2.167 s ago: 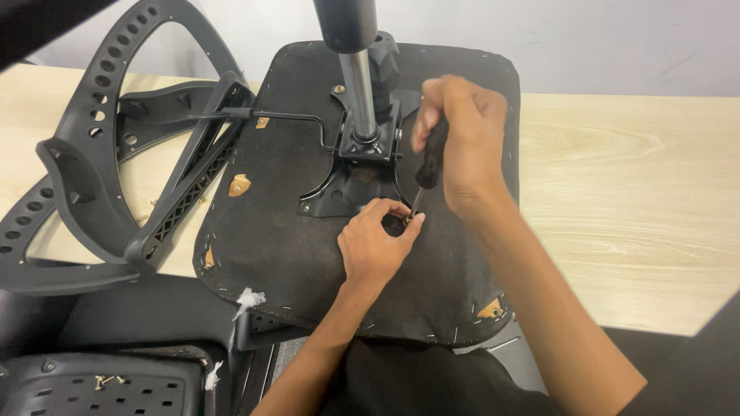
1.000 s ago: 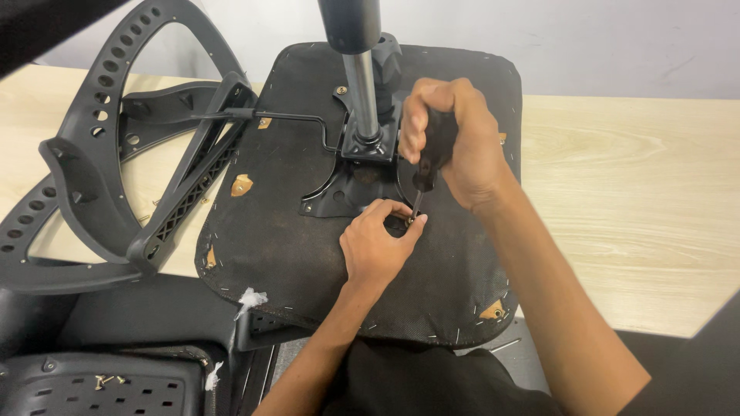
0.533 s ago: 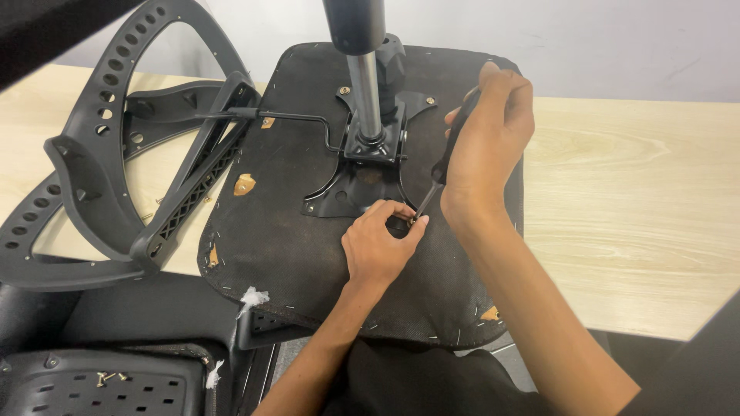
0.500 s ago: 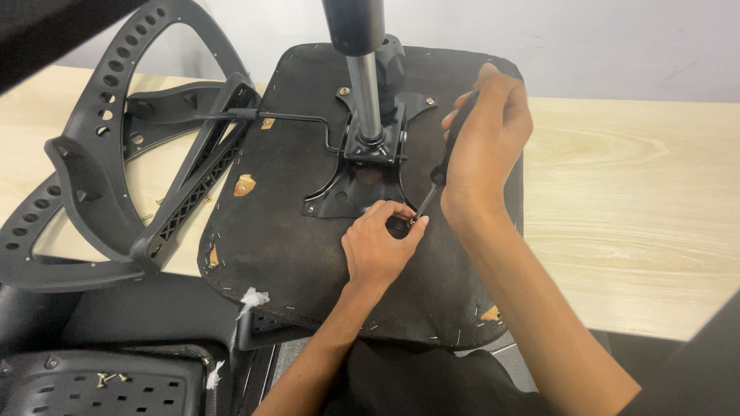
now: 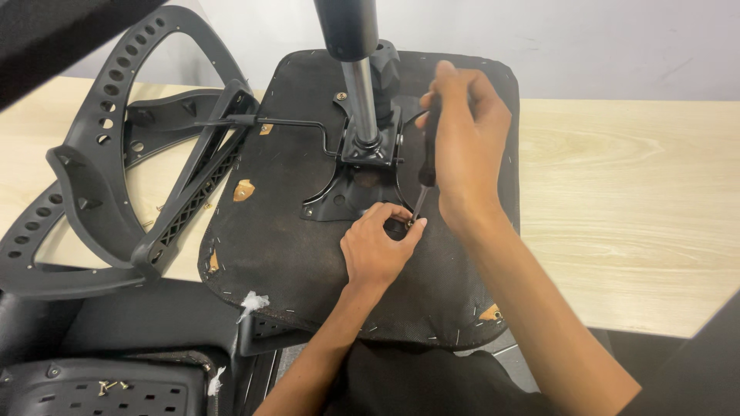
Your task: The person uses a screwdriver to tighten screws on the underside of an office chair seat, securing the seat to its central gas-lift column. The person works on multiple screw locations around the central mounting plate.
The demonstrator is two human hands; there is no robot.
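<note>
An upturned office chair seat [image 5: 285, 200] lies on a wooden table, its black fabric underside facing up. A metal mounting plate [image 5: 348, 189] with a gas cylinder [image 5: 358, 92] rises from its middle. My right hand [image 5: 466, 146] grips a black-handled screwdriver [image 5: 425, 158] almost upright, its tip at a screw on the plate's near right corner. My left hand [image 5: 378, 250] pinches around that screw and the screwdriver tip, fingers resting on the seat.
A black plastic chair back frame [image 5: 116, 177] with perforated arms lies at the left, touching the seat. A thin lever rod [image 5: 289, 123] runs from the plate toward it. Another black chair part [image 5: 100, 385] holding loose screws sits at bottom left. Light wooden table [image 5: 632, 200] stretches right.
My right hand has turned and shifted with the screwdriver, swinging right and then back toward the cylinder. My left hand has stayed at the screw.
</note>
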